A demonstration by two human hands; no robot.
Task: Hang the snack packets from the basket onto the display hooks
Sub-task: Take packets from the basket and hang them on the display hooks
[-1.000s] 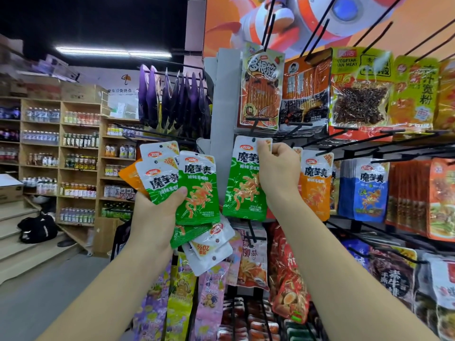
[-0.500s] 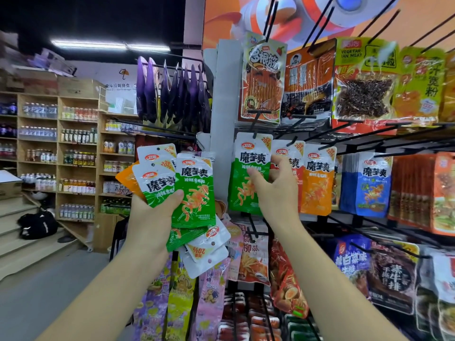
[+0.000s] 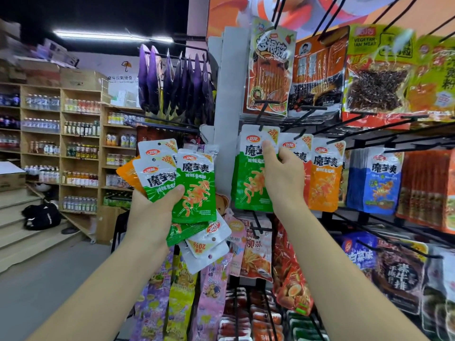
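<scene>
Left hand (image 3: 152, 215) grips a fanned bundle of packets (image 3: 194, 183), mostly green, one orange, a few showing white backs, held left of the rack. Right hand (image 3: 283, 178) pinches the green packet (image 3: 248, 188): thumb on its front, fingers curled round its right edge. That packet hangs on a black hook (image 3: 262, 116), just left of the orange packets (image 3: 325, 178). Hands are apart. Shelves of bottles (image 3: 78, 148) far left.
</scene>
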